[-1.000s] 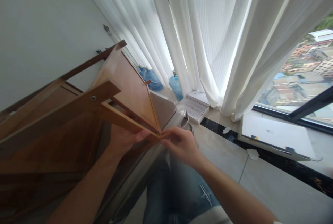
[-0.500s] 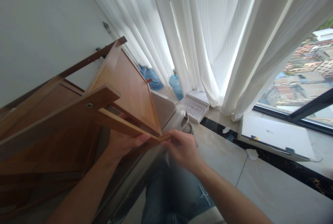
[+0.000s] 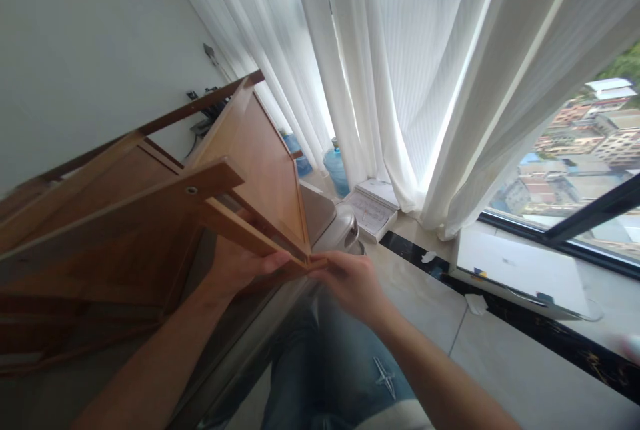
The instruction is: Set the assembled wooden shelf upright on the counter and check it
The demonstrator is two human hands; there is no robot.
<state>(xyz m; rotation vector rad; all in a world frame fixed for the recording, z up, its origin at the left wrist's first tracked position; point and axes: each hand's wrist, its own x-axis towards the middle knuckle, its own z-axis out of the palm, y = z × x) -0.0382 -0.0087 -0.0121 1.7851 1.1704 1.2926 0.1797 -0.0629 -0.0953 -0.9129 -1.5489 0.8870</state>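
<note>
A brown wooden piece of furniture (image 3: 270, 157), made of flat panels and slats, lies tilted across the left half of the head view. My left hand (image 3: 247, 263) is closed around a narrow wooden slat (image 3: 250, 237), its thumb along the near side and its other fingers partly hidden behind the wood. My right hand (image 3: 345, 277) pinches the slat's end, where it meets the corner of the large panel. A longer wooden rail (image 3: 150, 213) with a round metal fitting (image 3: 191, 191) runs over the left side.
Behind the corner stand a rounded beige appliance (image 3: 340, 227) and a blue water bottle (image 3: 336, 167). An open white box (image 3: 373, 210) sits by the white curtains (image 3: 390, 70). A flat white box (image 3: 520, 270) lies beneath the window, near paper scraps (image 3: 476, 304).
The view has shifted a little, and the wooden furniture appears slightly further right. Both hands keep their hold at the corner. At the far right edge a blurred pinkish shape has appeared.
</note>
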